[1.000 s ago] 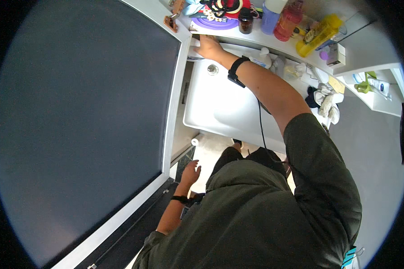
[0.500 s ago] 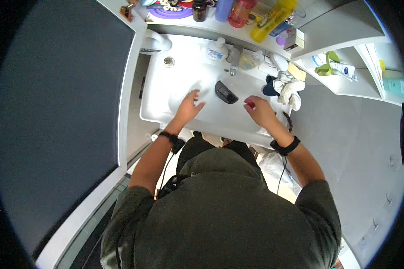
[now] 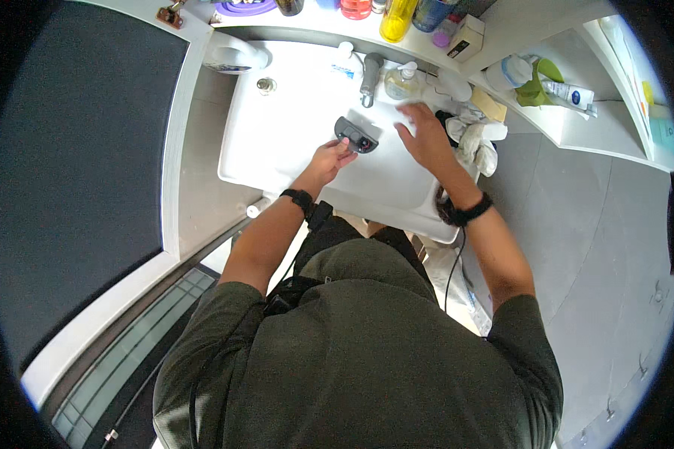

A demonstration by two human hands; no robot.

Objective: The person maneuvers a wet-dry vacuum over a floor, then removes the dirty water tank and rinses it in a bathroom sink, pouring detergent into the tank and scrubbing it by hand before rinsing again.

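Note:
A dark grey half-moon-shaped plastic piece (image 3: pixel 350 132), with small openings or details on its face, is tilted over the white sink basin (image 3: pixel 266 146). My left hand (image 3: pixel 328 162) grips its near edge, thumb on top; the other fingers are partly hidden beneath it. My right hand (image 3: pixel 428 141) is held over the right side of the basin, empty, fingers apart. It is nearest to a clear pump bottle (image 3: pixel 402 82) and the grey faucet (image 3: pixel 371 78). I cannot make out any water running from the faucet.
A white pump bottle (image 3: pixel 345 61) stands left of the faucet, and a large white jug (image 3: pixel 232 56) at the back left corner. Crumpled cloths (image 3: pixel 475 146) lie on the right rim. Bottles line the shelf (image 3: pixel 329 28) behind; open shelving (image 3: pixel 599 135) juts out at right.
My left hand has taken hold of the half-moon-shaped piece and lifted it from the basin. My right hand has moved forward toward the faucet and pump bottle. The whole view has shifted slightly.

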